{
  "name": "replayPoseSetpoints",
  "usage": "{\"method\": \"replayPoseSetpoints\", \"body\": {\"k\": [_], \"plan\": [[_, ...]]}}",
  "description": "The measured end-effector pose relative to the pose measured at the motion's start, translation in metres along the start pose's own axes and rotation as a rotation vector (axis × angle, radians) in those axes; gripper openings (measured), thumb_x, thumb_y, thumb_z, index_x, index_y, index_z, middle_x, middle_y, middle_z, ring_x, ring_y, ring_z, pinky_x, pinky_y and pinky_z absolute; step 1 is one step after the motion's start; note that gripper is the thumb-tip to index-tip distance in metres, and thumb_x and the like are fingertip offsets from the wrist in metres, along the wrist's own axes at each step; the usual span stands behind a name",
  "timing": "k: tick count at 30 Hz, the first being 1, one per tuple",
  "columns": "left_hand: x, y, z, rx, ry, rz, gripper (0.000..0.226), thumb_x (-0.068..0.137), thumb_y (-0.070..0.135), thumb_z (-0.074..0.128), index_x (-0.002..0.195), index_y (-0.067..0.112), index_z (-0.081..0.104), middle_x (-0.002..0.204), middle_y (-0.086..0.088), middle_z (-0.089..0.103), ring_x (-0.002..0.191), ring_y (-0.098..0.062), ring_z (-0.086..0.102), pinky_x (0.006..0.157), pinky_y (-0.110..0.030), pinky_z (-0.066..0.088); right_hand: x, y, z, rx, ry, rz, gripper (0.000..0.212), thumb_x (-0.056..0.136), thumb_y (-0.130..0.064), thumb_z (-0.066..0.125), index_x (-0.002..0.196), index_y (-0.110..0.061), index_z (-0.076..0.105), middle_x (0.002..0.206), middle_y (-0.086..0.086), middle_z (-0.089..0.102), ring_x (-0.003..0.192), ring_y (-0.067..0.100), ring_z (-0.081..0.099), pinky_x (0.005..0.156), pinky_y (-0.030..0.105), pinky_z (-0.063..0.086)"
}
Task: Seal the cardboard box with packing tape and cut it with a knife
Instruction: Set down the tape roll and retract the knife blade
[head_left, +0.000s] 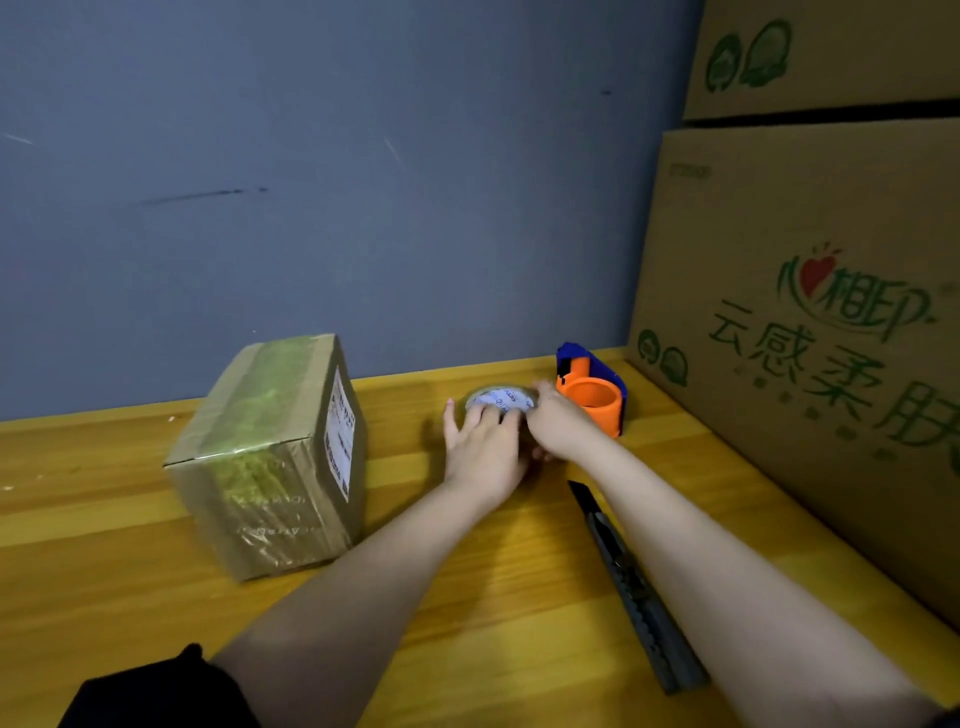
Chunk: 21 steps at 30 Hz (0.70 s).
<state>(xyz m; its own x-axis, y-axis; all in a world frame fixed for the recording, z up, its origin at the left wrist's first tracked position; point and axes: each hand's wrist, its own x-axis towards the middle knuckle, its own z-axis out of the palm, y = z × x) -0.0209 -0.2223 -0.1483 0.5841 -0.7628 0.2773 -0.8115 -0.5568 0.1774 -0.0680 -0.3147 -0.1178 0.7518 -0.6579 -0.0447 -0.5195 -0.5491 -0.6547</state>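
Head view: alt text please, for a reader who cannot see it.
Both hands, left hand and right hand, rest on a roll of packing tape lying flat on a wooden table. A taped cardboard box stands to the left, an orange tape dispenser behind, a utility knife nearer.

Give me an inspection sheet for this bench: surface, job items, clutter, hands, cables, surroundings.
Surface: yellow wooden table, a few pale specks near its far left edge.
Job's things: small cardboard box at left, already wrapped in old tape, label on its right side. Tape roll lying flat mid-table. Knife lying by the right forearm, untouched.
Clutter: orange and blue tape dispenser just behind the roll, with no tape on it.
Hands: left hand rests flat on the roll, fingers straight; right hand grips the roll's right edge.
Cables: nothing seen.
Surroundings: blue-grey wall with scuff marks; large printed cartons stacked at right.
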Motion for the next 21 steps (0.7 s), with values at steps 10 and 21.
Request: {"method": "replayPoseSetpoints", "body": {"k": [10,21], "plan": [[-0.053,0.029,-0.033,-0.451,-0.014,-0.069,0.046,0.088,0.025,0.054,0.131,0.017,0.042,0.134,-0.008,0.041,0.121,-0.028,0.046,0.099,-0.038,0.041,-0.07,0.012,-0.031,-0.073,0.253,-0.154,0.018,0.093,-0.027,0.047,0.099,-0.024,0.064,0.103,-0.001,0.068,0.094,0.021,0.064,0.08,0.039,0.055],[-0.119,0.077,-0.064,-1.281,-0.549,-0.516,0.009,0.093,0.022,0.05,0.1,0.019,0.045,0.108,-0.001,0.043,0.11,-0.021,0.047,0.091,-0.039,0.046,-0.136,0.046,-0.041,-0.123,-0.058,0.235,0.023,0.089,-0.031,0.051,0.084,-0.011,0.06,0.072,0.011,0.064,0.065,0.028,0.063,0.056,0.035,0.053]]}}
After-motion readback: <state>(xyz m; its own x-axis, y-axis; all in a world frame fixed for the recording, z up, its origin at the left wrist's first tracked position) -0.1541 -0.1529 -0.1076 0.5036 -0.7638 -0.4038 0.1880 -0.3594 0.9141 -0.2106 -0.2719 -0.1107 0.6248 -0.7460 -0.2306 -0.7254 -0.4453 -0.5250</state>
